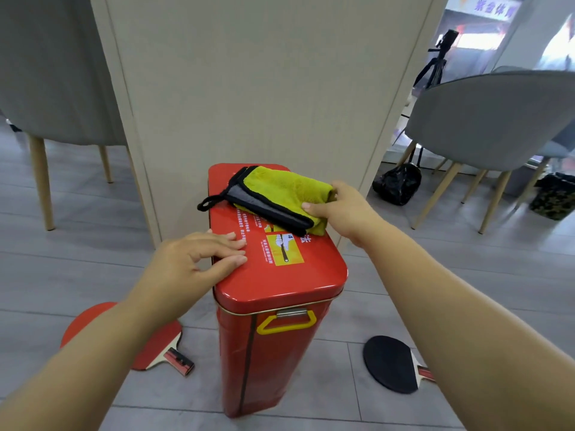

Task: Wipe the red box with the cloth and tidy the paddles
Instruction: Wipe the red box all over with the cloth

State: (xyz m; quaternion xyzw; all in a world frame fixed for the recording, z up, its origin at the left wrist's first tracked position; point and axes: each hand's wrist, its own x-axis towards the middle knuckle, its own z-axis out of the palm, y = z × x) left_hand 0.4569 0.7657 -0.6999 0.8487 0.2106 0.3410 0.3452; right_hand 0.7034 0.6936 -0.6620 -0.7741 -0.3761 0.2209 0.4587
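A tall red box [281, 343] with a yellow handle stands on the floor in front of me. On its lid lies a folded yellow cloth [280, 194] with grey backing and black trim. My right hand [342, 209] grips the cloth's right end. Flat on the lid's near left edge rests my left hand [199, 259], fingers spread, holding nothing. A red paddle [149, 346] lies on the floor left of the box, partly hidden by my left arm. A black-faced paddle [390, 363] lies on the floor to the right, its handle partly under my right arm.
A beige panel [255, 88] rises right behind the box. Grey chairs with wooden legs stand at the left [53, 88] and right [488, 119]. A black bag [398, 183] and a camouflage bag [553, 195] sit on the floor at right. A tripod [435, 63] stands behind.
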